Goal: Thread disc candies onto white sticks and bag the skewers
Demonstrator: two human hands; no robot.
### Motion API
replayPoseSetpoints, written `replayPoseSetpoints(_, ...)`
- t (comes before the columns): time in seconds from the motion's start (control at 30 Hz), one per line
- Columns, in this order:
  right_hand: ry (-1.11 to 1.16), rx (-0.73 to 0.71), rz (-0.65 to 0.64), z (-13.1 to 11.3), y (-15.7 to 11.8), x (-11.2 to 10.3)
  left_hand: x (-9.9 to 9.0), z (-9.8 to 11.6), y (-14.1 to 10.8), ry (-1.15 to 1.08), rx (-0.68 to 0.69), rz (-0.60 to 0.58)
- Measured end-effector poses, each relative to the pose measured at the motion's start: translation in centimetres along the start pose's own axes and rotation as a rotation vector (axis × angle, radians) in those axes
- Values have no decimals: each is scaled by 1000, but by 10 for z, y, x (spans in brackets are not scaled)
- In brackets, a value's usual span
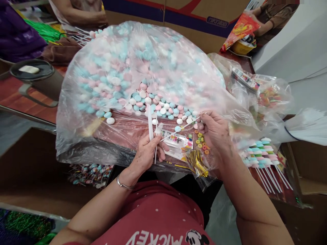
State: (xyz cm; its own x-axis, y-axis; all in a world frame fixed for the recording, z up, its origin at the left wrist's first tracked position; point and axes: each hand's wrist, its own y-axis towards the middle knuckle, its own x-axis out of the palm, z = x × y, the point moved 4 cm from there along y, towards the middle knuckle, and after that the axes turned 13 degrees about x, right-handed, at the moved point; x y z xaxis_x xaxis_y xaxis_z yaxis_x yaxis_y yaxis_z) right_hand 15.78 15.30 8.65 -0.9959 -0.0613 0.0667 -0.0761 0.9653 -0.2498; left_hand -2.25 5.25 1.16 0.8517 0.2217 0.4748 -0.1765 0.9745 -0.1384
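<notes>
My left hand (146,151) is closed on several thin white sticks (150,124), which stand up from its fingers at the table's front. My right hand (213,127) pinches the far end of another white stick (187,125), which slants down to the left fingers. Pink, blue and white candies (163,109) spill from the mouth of a large clear plastic bag (153,51). Below them lie a printed clear packet (178,143), small coloured rings (200,139) and a bundle of gold ties (198,163).
A lidded mug (38,81) stands at the left. Finished-looking candy sticks (263,156) lie at the right, near a white bundle (306,127). Open cardboard boxes (38,170) flank the table. Across it, other people's arms (79,13) show.
</notes>
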Motion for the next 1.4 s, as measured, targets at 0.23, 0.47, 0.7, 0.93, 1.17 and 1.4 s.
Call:
replayPoseSetpoints(0.23, 65, 71, 18, 2, 3, -11, -1, -1, 0, -51, 8, 12)
replayPoseSetpoints(0.47, 52, 67, 18, 5, 7, -13, -1, 0, 0, -36, 3, 14)
replayPoseSetpoints(0.7, 48, 98, 18, 8, 9, -12, -1, -1, 0, 3, 12, 11)
replayPoseSetpoints(0.93, -106, 26, 8, 13, 3, -12, 0, 1, -1, -3, -54, -4)
replayPoseSetpoints(1.17, -411, -40, -108, 10, -10, -7, -5, -8, -3, 122, -77, -187)
replayPoseSetpoints(1.4, -478, -58, -227, 10, -14, 12, -5, -10, -3, 210, -18, -228)
